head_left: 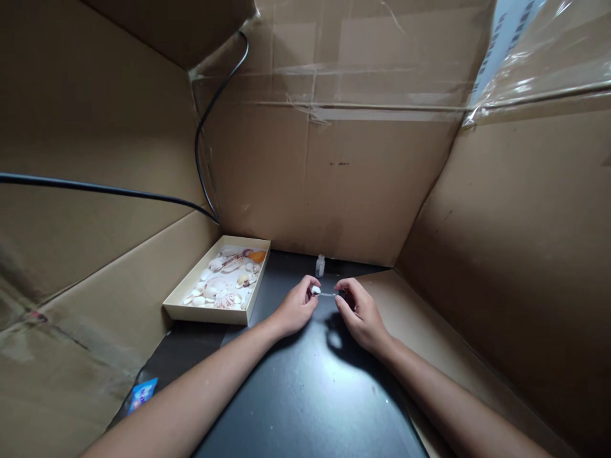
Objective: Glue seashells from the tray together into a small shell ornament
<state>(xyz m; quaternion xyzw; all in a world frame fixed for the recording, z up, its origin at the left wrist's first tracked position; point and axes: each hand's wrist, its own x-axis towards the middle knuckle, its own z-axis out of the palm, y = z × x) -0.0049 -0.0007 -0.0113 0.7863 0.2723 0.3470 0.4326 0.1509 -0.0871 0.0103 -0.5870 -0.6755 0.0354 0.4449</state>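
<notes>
My left hand [296, 308] pinches a small pale shell [316, 291] between thumb and fingertips above the black table [305, 394]. My right hand [360, 313] holds a small dark cap with a thin brush [329, 294] whose tip reaches the shell. A small clear bottle [320, 265] stands open on the table just behind both hands. To the left lies a shallow cream box [177, 308] holding several seashells, white, pink and one orange.
Cardboard walls enclose the table on the left, back and right. A black cable [205, 121] runs down the back left corner and another crosses the left wall. A small blue sticker [142, 394] lies at the table's near left edge.
</notes>
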